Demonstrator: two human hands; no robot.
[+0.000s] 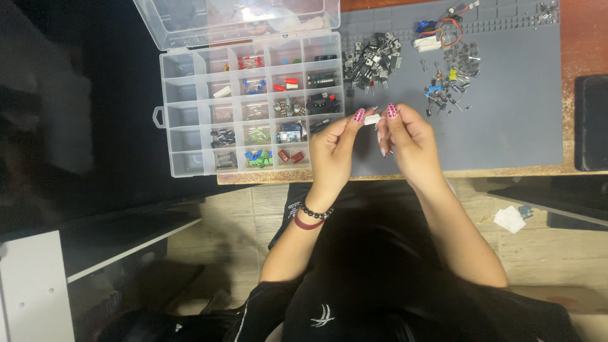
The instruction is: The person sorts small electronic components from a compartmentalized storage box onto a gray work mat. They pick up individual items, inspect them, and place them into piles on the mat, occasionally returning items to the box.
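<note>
My left hand (pixel 334 151) and my right hand (pixel 408 142) meet above the near edge of a grey work mat (pixel 513 126). Both pinch a small white connector (pixel 372 118) between thumb and fingertips. To the left lies a clear plastic organiser box (pixel 183 117) with its lid open, its compartments holding small electronic parts in red, green, blue and black. Beyond my hands sits a heap of black transistors (pixel 372 61).
A second pile of mixed small parts (pixel 451 85) and a wired blue module (pixel 437 31) lie at the mat's far right. A dark flat object (pixel 592 123) rests at the table's right edge. White paper scrap (pixel 510 219) lies on the floor.
</note>
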